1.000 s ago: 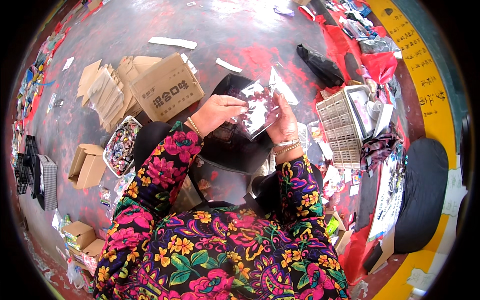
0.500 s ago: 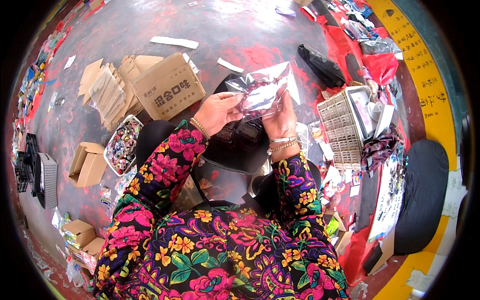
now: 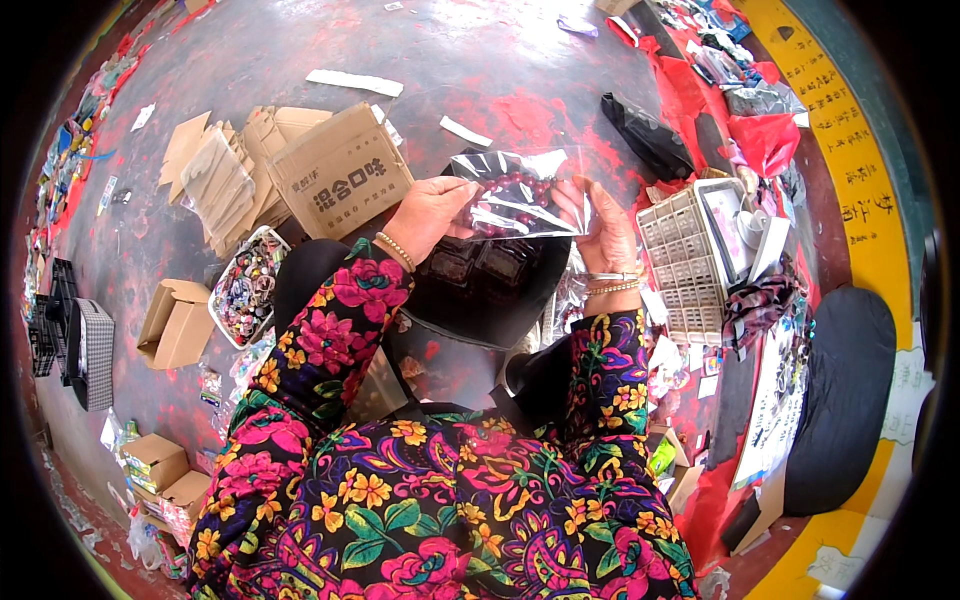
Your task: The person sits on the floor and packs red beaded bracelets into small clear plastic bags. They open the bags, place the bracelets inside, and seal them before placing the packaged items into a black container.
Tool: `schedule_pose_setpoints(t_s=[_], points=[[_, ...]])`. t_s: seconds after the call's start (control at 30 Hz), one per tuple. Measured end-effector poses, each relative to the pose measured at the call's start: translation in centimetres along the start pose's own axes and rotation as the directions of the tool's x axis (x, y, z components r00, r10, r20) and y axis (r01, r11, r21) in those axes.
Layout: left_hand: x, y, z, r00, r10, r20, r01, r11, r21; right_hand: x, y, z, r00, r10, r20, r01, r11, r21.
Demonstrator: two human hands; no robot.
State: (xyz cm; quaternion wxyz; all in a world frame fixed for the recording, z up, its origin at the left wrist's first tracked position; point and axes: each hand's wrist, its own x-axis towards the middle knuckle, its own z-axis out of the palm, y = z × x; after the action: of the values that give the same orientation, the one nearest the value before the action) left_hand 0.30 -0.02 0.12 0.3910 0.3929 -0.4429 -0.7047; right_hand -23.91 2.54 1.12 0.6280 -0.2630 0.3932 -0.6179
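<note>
A clear plastic bag [image 3: 515, 215] with a string of dark red beads [image 3: 520, 190] inside is stretched between my hands. My left hand [image 3: 432, 215] pinches its left edge between thumb and fingers. At the right edge, my right hand [image 3: 608, 240] grips the bag, some of its fingers showing through the film. Glare on the plastic hides part of the beads. Just below the bag is a broad black surface [image 3: 480, 320], bearing dark, shiny, squarish packages [image 3: 500, 262] whose contents I cannot make out.
Flattened cardboard [image 3: 215, 180] and a brown carton [image 3: 340, 172] lie to the left, near a white basket of small colourful items [image 3: 248, 290]. On the right stand a cream plastic crate [image 3: 680, 260] and a black cushion-like object [image 3: 845, 395]. A black bag [image 3: 645, 135] lies beyond.
The bag has come down a little and lies flatter, its beads more visible. My right hand has shifted right and turned, from the bag's lower front to its right edge.
</note>
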Motion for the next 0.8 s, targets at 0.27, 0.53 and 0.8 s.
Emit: schedule_pose_setpoints(t_s=[0.27, 0.53, 0.8], points=[[-0.6, 0.9, -0.1, 0.988, 0.049, 0.148, -0.095, 0.94, 0.327, -1.0, -0.3, -1.4, 0.943, 0.326, 0.065, -0.298, 0.917, -0.265], [-0.2, 0.9, -0.6, 0.996, 0.078, 0.032, -0.084, 0.94, 0.329, -1.3, 0.5, -0.7, 0.948, 0.276, 0.159, -0.27, 0.961, -0.054], [-0.4, 1.3, -0.3, 0.997, -0.036, 0.062, 0.043, 0.993, -0.114, -0.3, 2.3, -1.2, 0.988, 0.099, 0.12, -0.109, 0.991, 0.076]])
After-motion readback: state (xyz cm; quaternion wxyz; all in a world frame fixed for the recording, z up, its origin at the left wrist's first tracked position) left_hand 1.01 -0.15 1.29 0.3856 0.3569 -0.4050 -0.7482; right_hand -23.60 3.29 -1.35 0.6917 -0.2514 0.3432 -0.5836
